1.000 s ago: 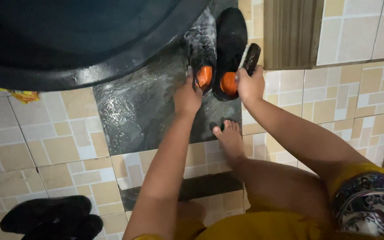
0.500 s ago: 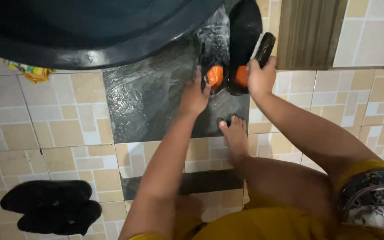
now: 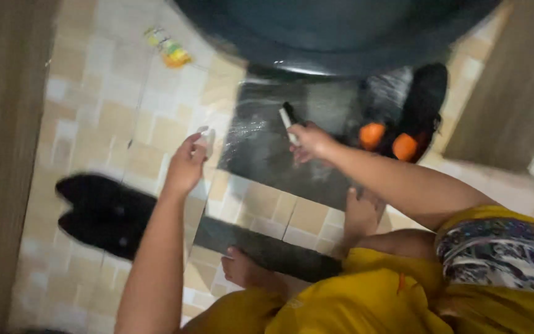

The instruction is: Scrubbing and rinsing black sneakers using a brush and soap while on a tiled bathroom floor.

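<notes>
My right hand (image 3: 311, 141) grips a small brush (image 3: 288, 119) with a white handle and dark head, held over a wet dark floor slab (image 3: 267, 161). My left hand (image 3: 186, 166) is raised over the slab's left edge and pinches a small white object (image 3: 208, 137), too blurred to identify. A pair of black shoes with orange insides (image 3: 403, 127) lies on the slab to the right of my right hand, apart from both hands.
A big dark tub (image 3: 341, 31) fills the top. A second pair of black shoes (image 3: 103, 213) lies on the beige tiles at left. A yellow wrapper (image 3: 168, 51) lies at upper left. My bare feet (image 3: 248, 272) (image 3: 363, 213) rest on the floor.
Both hands have left the orange-lined shoes and moved left. The right hand still carries the brush, and the left hand now pinches a small white object. The view has swung left.
</notes>
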